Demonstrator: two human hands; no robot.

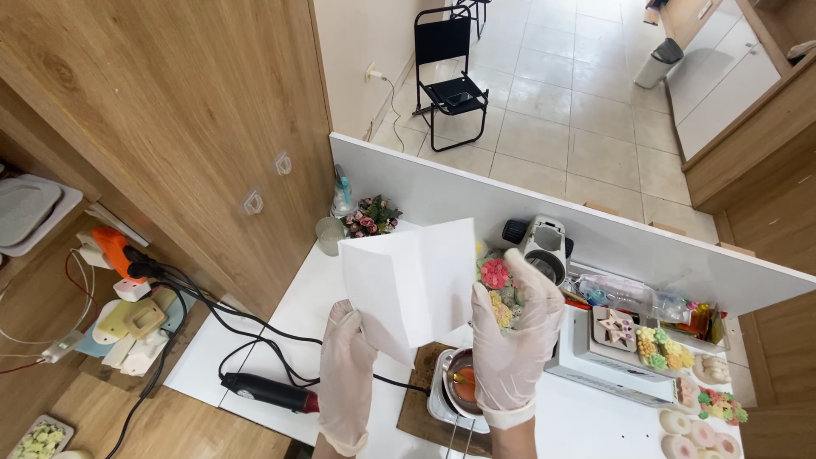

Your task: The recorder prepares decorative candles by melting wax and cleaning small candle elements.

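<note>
Both my hands wear thin whitish gloves and hold up a creased white sheet of paper (412,276) over the white table (280,327). My left hand (348,374) grips the sheet's lower left corner. My right hand (514,336) holds its right edge, fingers upright. Below the paper a small metal pot (459,387) with orange liquid sits on a wooden board (416,408). Behind my right hand a cluster of pink and yellow moulded flowers (497,285) shows.
A black and red heat tool (268,391) with black cables lies at the table's left. A microscope-like device (544,246), a small bouquet (370,217), a glass cup (330,235) and trays of coloured flower pieces (667,348) stand around. A black folding chair (450,81) stands on the tiled floor.
</note>
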